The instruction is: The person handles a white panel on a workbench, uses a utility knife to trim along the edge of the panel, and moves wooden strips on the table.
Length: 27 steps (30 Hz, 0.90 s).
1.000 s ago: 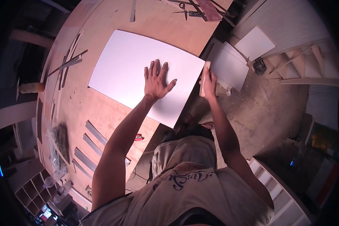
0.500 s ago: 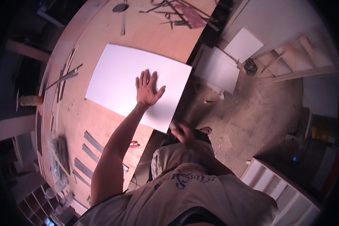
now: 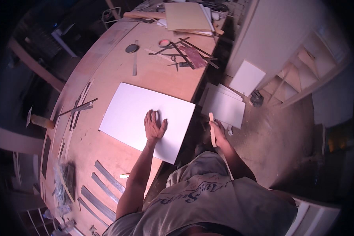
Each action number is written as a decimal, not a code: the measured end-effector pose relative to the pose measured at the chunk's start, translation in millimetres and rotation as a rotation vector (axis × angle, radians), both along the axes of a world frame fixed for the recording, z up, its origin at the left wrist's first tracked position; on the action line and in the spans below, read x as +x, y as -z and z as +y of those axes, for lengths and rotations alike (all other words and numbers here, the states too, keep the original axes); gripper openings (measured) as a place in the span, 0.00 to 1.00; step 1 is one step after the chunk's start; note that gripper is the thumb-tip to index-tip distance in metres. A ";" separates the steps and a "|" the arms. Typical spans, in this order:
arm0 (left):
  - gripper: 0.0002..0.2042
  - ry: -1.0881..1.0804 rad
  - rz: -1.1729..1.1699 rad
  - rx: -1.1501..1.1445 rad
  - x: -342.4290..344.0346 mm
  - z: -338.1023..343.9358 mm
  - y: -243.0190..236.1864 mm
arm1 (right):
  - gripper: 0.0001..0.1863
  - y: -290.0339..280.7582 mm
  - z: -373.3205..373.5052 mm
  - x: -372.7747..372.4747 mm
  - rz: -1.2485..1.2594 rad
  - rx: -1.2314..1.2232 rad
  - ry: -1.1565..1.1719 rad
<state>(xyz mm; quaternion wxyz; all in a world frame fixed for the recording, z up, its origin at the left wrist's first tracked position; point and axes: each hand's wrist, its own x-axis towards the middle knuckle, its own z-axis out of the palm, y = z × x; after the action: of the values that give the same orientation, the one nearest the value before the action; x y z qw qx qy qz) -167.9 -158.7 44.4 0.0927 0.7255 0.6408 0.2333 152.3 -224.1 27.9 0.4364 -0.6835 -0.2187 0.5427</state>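
A white rectangular board [image 3: 126, 114] lies flat on the wooden worktable, its near right corner at the table's edge. My left hand [image 3: 155, 125] rests on top of the board near its middle, fingers apart and slightly bent, holding nothing. Off the right side of the table, my right hand [image 3: 220, 134] is closed around a short, pale strip of wood [image 3: 212, 129], which is held roughly upright in the picture. This hand is apart from the board.
Dark edging strips [image 3: 100, 196] lie at the table's near left. Farther up are a round black lid [image 3: 132, 48], a pink-and-white tape roll [image 3: 164, 43], scissors [image 3: 174, 62] and loose dark strips. White panels [image 3: 224, 106] and a shelf unit [image 3: 303, 74] stand at the right.
My right hand has moved right and away from the board's near corner; the wood strip now shows clearly in it. My left hand stays on the board, its fingers more bent. The view has shifted farther up the table.
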 end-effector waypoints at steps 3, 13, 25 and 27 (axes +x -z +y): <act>0.36 -0.116 -0.103 0.024 0.2 1.8 -0.1 | 0.40 -2.4 80.6 -3.9 -0.064 0.099 -0.056; 0.27 -0.841 -0.384 0.278 27.7 -69.7 0.0 | 0.39 -3.4 311.1 -50.3 -0.804 0.576 -0.711; 0.49 -1.614 -2.548 0.567 168.5 -185.8 47.4 | 0.44 -25.8 304.2 -77.5 -1.150 0.604 -1.192; 0.41 -1.449 -2.574 0.400 170.6 -157.8 51.0 | 0.45 -26.6 290.6 -90.5 -0.787 0.634 -1.317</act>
<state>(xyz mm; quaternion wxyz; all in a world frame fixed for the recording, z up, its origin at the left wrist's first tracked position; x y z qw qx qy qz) 2.7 -316.6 -6.6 0.3489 -0.4405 0.2922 0.7739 61.8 66.5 54.6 0.0928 -0.4001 -0.8534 0.3209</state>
